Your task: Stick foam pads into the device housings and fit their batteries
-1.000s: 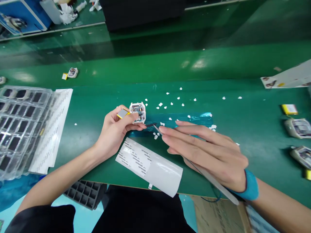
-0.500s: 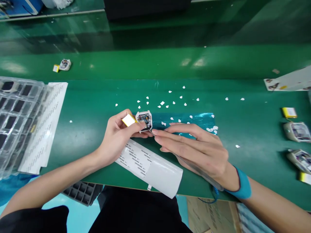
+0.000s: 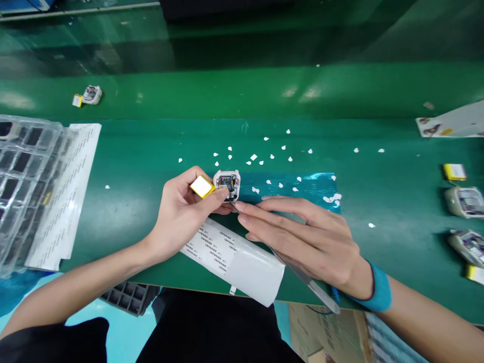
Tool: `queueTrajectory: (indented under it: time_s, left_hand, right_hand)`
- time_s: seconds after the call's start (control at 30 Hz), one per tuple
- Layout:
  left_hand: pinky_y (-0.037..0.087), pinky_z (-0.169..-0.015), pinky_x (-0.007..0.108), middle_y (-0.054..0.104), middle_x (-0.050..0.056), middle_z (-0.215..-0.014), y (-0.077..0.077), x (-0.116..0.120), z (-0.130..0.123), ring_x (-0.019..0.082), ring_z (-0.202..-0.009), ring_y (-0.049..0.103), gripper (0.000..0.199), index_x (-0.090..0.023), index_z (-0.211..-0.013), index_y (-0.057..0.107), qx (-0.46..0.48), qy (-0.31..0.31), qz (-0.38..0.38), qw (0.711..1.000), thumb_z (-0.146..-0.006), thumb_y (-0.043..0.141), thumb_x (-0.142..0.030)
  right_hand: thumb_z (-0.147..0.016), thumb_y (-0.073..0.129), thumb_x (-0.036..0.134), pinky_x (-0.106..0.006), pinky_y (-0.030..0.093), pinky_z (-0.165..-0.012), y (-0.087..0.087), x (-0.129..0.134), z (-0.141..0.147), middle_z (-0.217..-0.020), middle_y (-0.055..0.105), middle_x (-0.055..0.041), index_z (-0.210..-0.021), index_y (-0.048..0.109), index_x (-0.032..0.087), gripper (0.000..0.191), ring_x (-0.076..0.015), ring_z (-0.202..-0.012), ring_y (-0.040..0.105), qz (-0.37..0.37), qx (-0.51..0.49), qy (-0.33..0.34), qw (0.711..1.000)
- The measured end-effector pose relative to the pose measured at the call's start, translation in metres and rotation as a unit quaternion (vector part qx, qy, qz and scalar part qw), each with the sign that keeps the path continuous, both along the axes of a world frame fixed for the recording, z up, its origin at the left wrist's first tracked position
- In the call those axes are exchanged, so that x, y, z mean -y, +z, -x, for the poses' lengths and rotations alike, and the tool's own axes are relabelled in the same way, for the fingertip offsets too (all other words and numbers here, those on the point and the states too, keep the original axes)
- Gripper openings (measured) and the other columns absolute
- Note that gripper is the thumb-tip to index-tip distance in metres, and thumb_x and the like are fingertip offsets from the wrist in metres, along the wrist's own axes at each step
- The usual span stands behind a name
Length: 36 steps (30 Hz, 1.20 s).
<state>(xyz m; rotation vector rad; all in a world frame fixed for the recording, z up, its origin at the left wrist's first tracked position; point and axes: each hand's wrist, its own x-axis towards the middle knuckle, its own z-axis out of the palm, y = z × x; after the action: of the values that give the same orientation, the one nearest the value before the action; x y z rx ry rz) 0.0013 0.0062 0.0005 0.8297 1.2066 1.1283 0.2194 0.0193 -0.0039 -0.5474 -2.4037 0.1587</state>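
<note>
My left hand [image 3: 181, 212] grips a small white device housing [image 3: 237, 187] with an exposed circuit board, its thumb on the lower left of the opening. A yellow-edged battery [image 3: 202, 186] with a white face sticks out on the left, between thumb and fingers. My right hand [image 3: 302, 234] is closed on thin metal tweezers [image 3: 315, 290], whose tip reaches the lower edge of the housing. What the tip touches is too small to tell. Under the hands lies a printed white backing sheet [image 3: 242, 267], curled at its right end.
Small white stickers [image 3: 253, 157] are scattered over the green table and a blue film strip [image 3: 317, 184]. Clear trays [image 3: 26, 166] stand at left. Opened devices [image 3: 466, 201] with batteries lie at right, another [image 3: 92, 95] at upper left.
The housing and battery have shifted slightly right in my left hand's grip. The tweezers' rear end has swung down, away from my right wrist. The view has moved a little.
</note>
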Motion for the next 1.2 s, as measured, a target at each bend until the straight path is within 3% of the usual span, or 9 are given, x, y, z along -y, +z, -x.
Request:
queueTrajectory:
  time_s: [0.37, 0.53, 0.67, 0.77, 0.83, 0.97, 1.07, 1.13, 1.2]
  left_hand:
    - [0.067, -0.064, 0.022, 0.075, -0.002, -0.077, -0.003, -0.001, 0.001, 0.014, -0.062, 0.075, 0.032, -0.018, -0.096, 0.065, -0.002, 0.004, -0.008, 1.0, -0.079, 0.089, -0.031]
    - [0.067, -0.066, 0.029, 0.077, -0.004, -0.082, -0.004, -0.016, 0.012, 0.015, -0.066, 0.075, 0.042, -0.022, -0.104, 0.066, -0.066, 0.014, -0.046, 0.997, -0.072, 0.092, -0.026]
    - [0.05, -0.05, 0.029, 0.07, -0.008, -0.077, 0.003, -0.075, 0.061, 0.018, -0.068, 0.074, 0.04, -0.028, -0.101, 0.068, -0.255, 0.043, -0.191, 0.947, -0.072, 0.095, -0.034]
    - [0.014, -0.067, 0.029, 0.038, -0.003, -0.063, 0.012, -0.137, 0.091, 0.034, -0.104, 0.074, 0.042, -0.007, -0.081, 0.054, -0.308, -0.246, -0.258, 0.882, -0.113, 0.044, -0.032]
    - [0.015, -0.064, 0.029, 0.035, 0.0, -0.061, 0.021, -0.164, 0.085, 0.036, -0.111, 0.071, 0.046, -0.01, -0.07, 0.055, -0.325, -0.304, -0.315, 0.838, -0.111, 0.049, -0.032]
    - [0.047, -0.068, 0.036, 0.057, 0.004, -0.068, 0.03, -0.169, -0.021, 0.03, -0.097, 0.069, 0.018, -0.026, -0.081, 0.068, -0.482, -0.148, -0.478, 0.719, -0.094, 0.067, -0.039]
    - [0.052, -0.083, 0.041, 0.075, 0.01, -0.098, 0.019, -0.153, -0.147, 0.03, -0.098, 0.07, 0.034, -0.021, -0.131, 0.065, -0.537, -0.346, -0.486, 0.596, -0.102, 0.051, -0.034]
    - [0.043, -0.111, 0.044, 0.068, 0.014, -0.136, 0.006, -0.149, -0.22, 0.029, -0.133, 0.058, 0.041, -0.018, -0.142, 0.057, -0.46, -0.433, -0.526, 0.569, -0.105, 0.047, -0.03]
    - [0.026, -0.124, 0.052, 0.052, 0.017, -0.157, -0.009, -0.153, -0.27, 0.033, -0.15, 0.041, 0.04, -0.016, -0.139, 0.06, -0.346, -0.522, -0.498, 0.599, -0.102, 0.05, -0.028]
  right_hand:
    - [-0.092, 0.068, -0.001, -0.035, 0.068, -0.087, -0.001, -0.002, -0.004, -0.122, 0.076, -0.0059, -0.131, 0.066, 0.019, 0.044, -0.0198, -0.107, 0.073, 0.124, -0.046, 0.005, 0.991]
    - [-0.096, 0.068, 0.007, -0.032, 0.065, -0.092, -0.007, -0.004, -0.002, -0.124, 0.076, -0.0079, -0.123, 0.068, 0.009, 0.027, -0.0171, -0.106, 0.071, 0.055, -0.082, -0.003, 0.995]
    - [-0.1, 0.07, 0.025, -0.023, 0.064, -0.088, -0.015, -0.009, 0.003, -0.122, 0.076, 0.0042, -0.114, 0.074, 0.017, 0.016, -0.0114, -0.099, 0.071, -0.085, -0.098, -0.025, 0.991]
    - [-0.107, 0.06, 0.032, -0.02, 0.06, -0.096, -0.019, -0.018, 0.002, -0.13, 0.071, 0.012, -0.116, 0.076, 0.029, 0.018, -0.0069, -0.104, 0.071, -0.196, -0.051, -0.054, 0.978]
    - [-0.109, 0.054, 0.036, -0.023, 0.06, -0.101, -0.015, -0.022, -0.003, -0.14, 0.066, 0.0107, -0.122, 0.074, 0.033, 0.024, -0.008, -0.111, 0.07, -0.227, -0.016, -0.053, 0.972]
    - [-0.106, 0.061, 0.032, -0.02, 0.058, -0.104, 0.003, -0.027, -0.017, -0.131, 0.072, 0.0062, -0.119, 0.076, 0.024, 0.022, -0.007, -0.102, 0.071, -0.24, -0.105, -0.127, 0.956]
    - [-0.108, 0.055, 0.029, -0.021, 0.054, -0.109, 0.009, -0.027, -0.02, -0.121, 0.077, -0.0006, -0.113, 0.077, 0.015, 0.027, -0.0091, -0.104, 0.072, -0.259, -0.165, -0.131, 0.943]
    - [-0.11, 0.045, 0.03, -0.022, 0.056, -0.107, 0.009, -0.027, -0.016, -0.121, 0.076, -0.003, -0.113, 0.077, 0.014, 0.036, -0.0097, -0.099, 0.072, -0.317, -0.194, -0.1, 0.923]
    - [-0.108, 0.045, 0.028, -0.02, 0.058, -0.102, 0.006, -0.026, -0.011, -0.123, 0.076, -0.003, -0.11, 0.077, 0.016, 0.034, -0.0091, -0.094, 0.07, -0.366, -0.213, -0.078, 0.903]
